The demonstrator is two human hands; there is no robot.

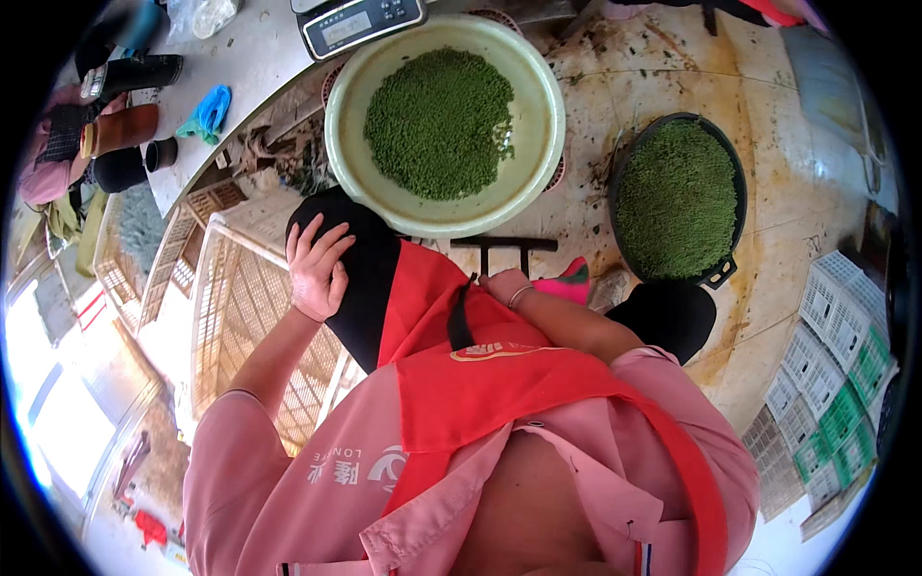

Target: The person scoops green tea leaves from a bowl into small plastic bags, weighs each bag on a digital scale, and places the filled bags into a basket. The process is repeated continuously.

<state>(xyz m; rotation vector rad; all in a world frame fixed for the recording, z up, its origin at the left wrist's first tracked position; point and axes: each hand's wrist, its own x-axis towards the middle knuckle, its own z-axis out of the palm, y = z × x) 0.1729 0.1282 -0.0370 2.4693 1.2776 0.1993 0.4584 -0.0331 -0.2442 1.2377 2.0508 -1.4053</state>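
My left hand (320, 266) lies on my black-trousered left knee (370, 248), fingers apart and holding nothing. At my lap, my right hand (505, 285) rests by the edge of my red apron (519, 398), with a band round its wrist. Its fingers are mostly hidden, so I cannot tell what it holds, if anything. Just beyond it stands a black metal bar frame (504, 244). Farther ahead is a wide pale-green basin (344, 182) with many small green pea-like grains (437, 125). Neither hand touches the basin.
To the right, a black two-handled pan (720, 274) holds more green grains (677, 202) on the stained floor. A digital scale (360, 27) and a blue bag (209, 113) sit on the table at left. Plastic crates (245, 298) stand at left; stacked crates (831, 374) at right.
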